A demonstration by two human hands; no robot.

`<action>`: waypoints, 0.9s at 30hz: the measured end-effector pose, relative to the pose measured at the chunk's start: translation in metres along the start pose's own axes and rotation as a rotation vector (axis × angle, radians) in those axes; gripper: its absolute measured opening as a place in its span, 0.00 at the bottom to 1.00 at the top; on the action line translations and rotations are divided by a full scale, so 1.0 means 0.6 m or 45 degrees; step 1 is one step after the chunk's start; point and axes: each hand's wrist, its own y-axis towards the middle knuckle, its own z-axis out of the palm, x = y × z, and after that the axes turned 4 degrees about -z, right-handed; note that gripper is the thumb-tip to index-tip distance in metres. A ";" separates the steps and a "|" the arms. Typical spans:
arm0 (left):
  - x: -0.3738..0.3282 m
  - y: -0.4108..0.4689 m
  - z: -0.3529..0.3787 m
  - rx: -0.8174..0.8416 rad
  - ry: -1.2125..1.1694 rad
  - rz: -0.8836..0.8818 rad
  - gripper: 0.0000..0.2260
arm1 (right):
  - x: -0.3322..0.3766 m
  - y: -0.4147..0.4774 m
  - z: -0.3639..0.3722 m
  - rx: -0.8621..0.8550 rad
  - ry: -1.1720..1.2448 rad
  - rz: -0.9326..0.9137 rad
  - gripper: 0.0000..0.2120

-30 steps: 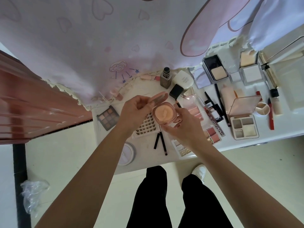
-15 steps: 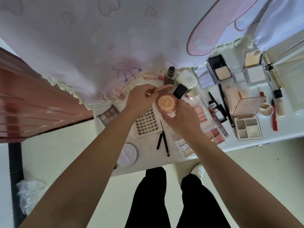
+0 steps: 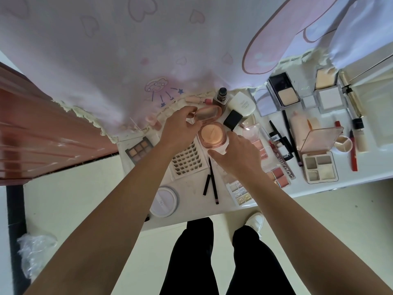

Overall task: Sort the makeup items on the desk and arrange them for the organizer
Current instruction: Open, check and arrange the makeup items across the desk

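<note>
Pink compact (image 3: 212,135) open: left hand (image 3: 180,129) pinches lid (image 3: 207,113), right hand (image 3: 236,155) grips base (image 3: 203,143). Likely inspecting before sorting. Next: press lid shut squarely, then group it with powders (image 3: 286,96).

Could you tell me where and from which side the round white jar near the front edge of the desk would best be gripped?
Probably by its low side wall, thumb and fingers on opposite sides of the round white jar, coming down from above. It sits flat, lid up, so only the circular rim offers a hold; the two pencils lie apart to its right.
</note>
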 end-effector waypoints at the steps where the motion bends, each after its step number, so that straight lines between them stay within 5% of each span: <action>1: -0.001 0.000 0.000 0.002 0.002 -0.001 0.19 | 0.000 0.000 0.000 -0.001 0.000 0.001 0.30; 12: -0.014 -0.014 -0.013 -0.094 0.099 0.013 0.21 | -0.002 -0.007 -0.007 0.026 0.005 -0.026 0.33; 17: -0.014 0.014 -0.035 -0.232 0.388 0.148 0.19 | -0.014 -0.007 -0.030 -0.015 0.127 -0.005 0.25; 23: -0.026 0.097 -0.042 -0.049 0.875 0.403 0.16 | -0.018 0.023 -0.086 -0.372 0.499 -0.028 0.17; 27: -0.035 0.133 -0.035 0.104 0.979 0.465 0.15 | -0.001 0.044 -0.107 -0.391 0.589 -0.167 0.18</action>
